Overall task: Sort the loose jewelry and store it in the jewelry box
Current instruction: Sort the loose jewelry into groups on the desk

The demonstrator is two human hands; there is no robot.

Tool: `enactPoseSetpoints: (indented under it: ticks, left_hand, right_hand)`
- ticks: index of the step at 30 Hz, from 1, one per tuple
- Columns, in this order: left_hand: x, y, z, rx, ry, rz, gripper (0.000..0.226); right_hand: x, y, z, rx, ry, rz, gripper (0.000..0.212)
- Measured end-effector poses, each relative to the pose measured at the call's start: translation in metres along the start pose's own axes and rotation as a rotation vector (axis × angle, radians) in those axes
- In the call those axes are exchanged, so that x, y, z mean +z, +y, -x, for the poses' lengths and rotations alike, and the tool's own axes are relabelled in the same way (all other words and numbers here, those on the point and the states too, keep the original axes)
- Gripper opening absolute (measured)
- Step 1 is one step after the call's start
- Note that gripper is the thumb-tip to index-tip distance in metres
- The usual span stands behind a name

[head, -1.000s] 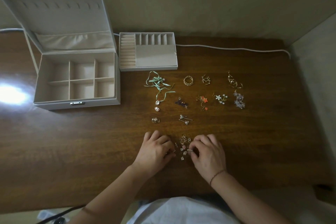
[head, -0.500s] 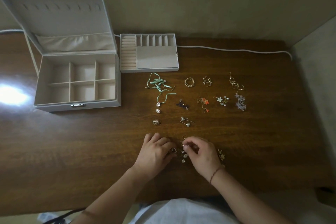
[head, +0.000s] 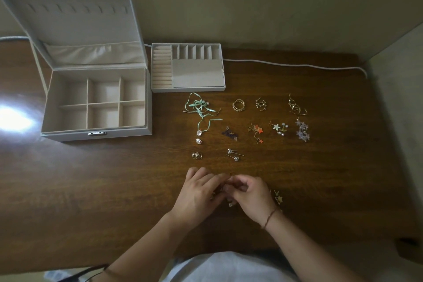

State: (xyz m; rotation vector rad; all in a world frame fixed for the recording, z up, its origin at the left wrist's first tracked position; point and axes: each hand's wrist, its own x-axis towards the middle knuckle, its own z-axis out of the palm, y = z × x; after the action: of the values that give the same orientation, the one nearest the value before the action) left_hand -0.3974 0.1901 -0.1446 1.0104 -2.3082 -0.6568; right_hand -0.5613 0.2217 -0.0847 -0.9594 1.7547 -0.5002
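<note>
Jewelry box [head: 96,101] sits open near the counter's [head: 91,190] far-left edge; both hands [head: 199,197] [head: 251,197] pinch small pieces, fingers narrow, bare wood around.

No text, label, brand, number or sign can be read anywhere in view. The jewelry box [head: 96,98] carries only a plain metal clasp [head: 97,133] at the middle of its front wall, without legible marking, and the removable tray [head: 187,67] just right of the box shows bare fabric only.
</note>
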Motion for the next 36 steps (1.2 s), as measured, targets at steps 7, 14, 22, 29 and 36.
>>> enactPoseSetpoints:
  ticks: [7, 14, 22, 29, 36]
  left_hand:
    - [0.007, 0.006, -0.015, -0.124, -0.109, -0.028, 0.043]
    - [0.025, 0.018, -0.028, -0.187, -0.250, -0.132, 0.053]
    - [0.030, 0.020, -0.022, -0.151, -0.258, -0.159, 0.043]
    - [0.024, 0.018, -0.013, -0.239, -0.201, -0.046, 0.035]
    - [0.026, 0.024, -0.014, -0.245, -0.187, -0.050, 0.033]
  right_hand:
    - [-0.040, 0.013, -0.008, 0.028, 0.225, 0.075, 0.023]
    - [-0.079, 0.012, -0.056, 0.020, 0.371, 0.162, 0.014]
    - [-0.079, 0.013, -0.073, -0.072, 0.302, 0.366, 0.026]
    - [-0.090, 0.041, -0.030, -0.122, 0.325, 0.398, 0.022]
    - [-0.086, 0.094, 0.030, -0.068, 0.275, 0.622, 0.029]
